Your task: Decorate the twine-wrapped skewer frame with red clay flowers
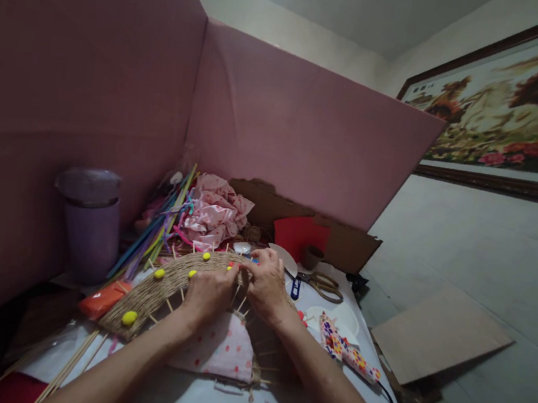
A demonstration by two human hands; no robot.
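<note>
A fan-shaped craft piece lies before me: a woven twine arch on thin wooden sticks, with yellow dots on it and a dotted fabric half-circle at its centre. My left hand is closed at the arch's upper part, its fingertips pinched together near a small reddish bit. Right beside it, my right hand bends over the arch's outer edge, thumb and fingers drawn together. What sits between the fingers of either hand is too small or hidden to name.
Behind lie crumpled pink fabric, colourful pipe cleaners and red paper. Scissors, a blue cutter and a flower-patterned glue gun with a cord are at right. A purple bin and orange packet stand left.
</note>
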